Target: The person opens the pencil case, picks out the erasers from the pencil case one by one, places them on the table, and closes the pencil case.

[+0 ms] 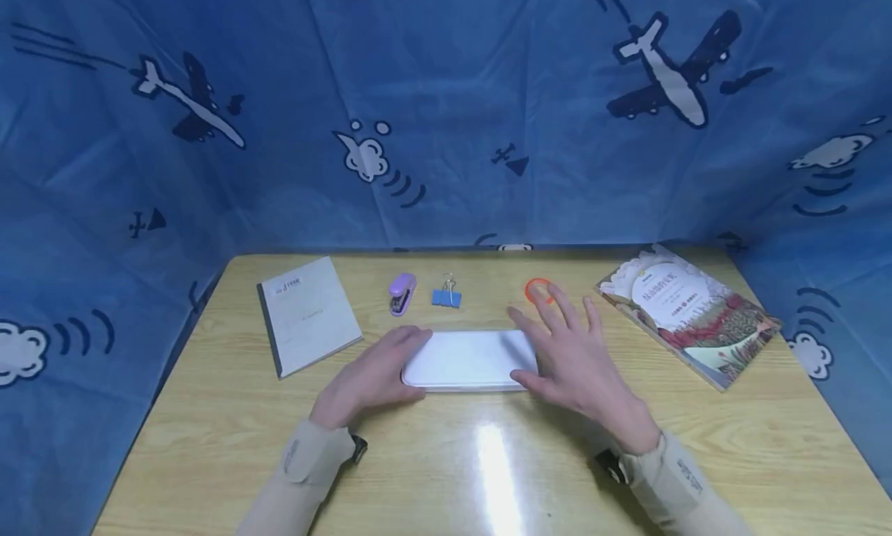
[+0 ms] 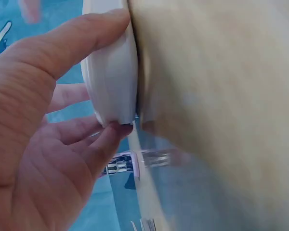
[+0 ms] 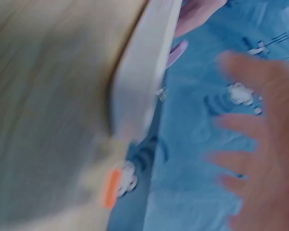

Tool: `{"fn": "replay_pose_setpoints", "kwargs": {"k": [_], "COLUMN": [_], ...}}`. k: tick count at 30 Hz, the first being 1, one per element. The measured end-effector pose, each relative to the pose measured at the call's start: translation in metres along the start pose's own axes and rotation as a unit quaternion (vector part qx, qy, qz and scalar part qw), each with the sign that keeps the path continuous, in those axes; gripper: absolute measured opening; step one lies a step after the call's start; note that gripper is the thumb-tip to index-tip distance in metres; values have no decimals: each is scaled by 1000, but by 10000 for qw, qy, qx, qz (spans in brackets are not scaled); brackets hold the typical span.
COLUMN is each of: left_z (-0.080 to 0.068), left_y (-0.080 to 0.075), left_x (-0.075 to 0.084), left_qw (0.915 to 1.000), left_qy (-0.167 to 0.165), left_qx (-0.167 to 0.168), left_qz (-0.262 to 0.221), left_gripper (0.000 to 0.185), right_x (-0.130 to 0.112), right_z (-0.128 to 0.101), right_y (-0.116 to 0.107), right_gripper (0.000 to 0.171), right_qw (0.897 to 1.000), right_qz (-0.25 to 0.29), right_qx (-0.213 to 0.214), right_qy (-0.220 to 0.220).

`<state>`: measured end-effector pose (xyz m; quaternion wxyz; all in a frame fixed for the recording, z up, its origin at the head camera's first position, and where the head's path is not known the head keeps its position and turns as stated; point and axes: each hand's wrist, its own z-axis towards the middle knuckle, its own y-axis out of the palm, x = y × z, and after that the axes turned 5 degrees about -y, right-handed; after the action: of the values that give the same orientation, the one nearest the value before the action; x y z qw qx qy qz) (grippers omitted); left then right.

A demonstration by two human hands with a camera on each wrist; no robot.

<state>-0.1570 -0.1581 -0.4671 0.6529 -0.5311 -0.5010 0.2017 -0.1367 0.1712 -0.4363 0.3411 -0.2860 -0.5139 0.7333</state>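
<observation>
A flat white case (image 1: 468, 359) with rounded corners lies in the middle of the wooden table (image 1: 209, 443). My left hand (image 1: 376, 373) grips its left end. In the left wrist view the thumb (image 2: 86, 33) presses one edge of the case (image 2: 113, 72) and a curled finger (image 2: 106, 139) hooks its corner. My right hand (image 1: 564, 342) is at the case's right end with fingers straight and spread. In the blurred right wrist view those fingers (image 3: 260, 159) stand apart from the case (image 3: 144, 82).
Behind the case lie a grey notebook (image 1: 307, 313), a purple stapler (image 1: 402, 293), a blue binder clip (image 1: 446, 294) and a small orange ring (image 1: 538, 290). A colourful book (image 1: 690, 311) lies at the far right. Blue aeroplane-print cloth (image 1: 446, 94) surrounds the table.
</observation>
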Motion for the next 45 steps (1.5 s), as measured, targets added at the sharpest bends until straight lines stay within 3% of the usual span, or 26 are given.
{"fn": "replay_pose_setpoints", "kwargs": {"k": [6,10,19,27,38,45], "left_z": [5,10,19,23,24,24], "left_y": [-9,-11,-16,-20,-19,-19], "left_x": [-4,-8,-14,-18,-15,-14], "left_qw": [9981,9962,9901,9852,9903,9924], "left_qy": [-229,-199,-241,-246,-86,23], "left_qx": [-273,-351,-634,-750,-665,-551], "left_qz": [-503,-766,-1226,-1522,-1215,-1100], "left_gripper": [92,91,89,81,83,75], "right_x": [-26,-41,-57,-59,-71,-75], "right_z": [11,23,36,44,55,56], "right_y": [5,13,24,22,25,27], "right_gripper": [43,34,14,10,26,26], "right_qw": [9966,9934,9853,9738,9488,9396], "right_qz": [212,64,-836,-1350,-1963,-2123], "right_qx": [-237,-327,214,255,202,136], "right_qy": [-760,-1100,-1473,-1814,-2466,-2682]}}
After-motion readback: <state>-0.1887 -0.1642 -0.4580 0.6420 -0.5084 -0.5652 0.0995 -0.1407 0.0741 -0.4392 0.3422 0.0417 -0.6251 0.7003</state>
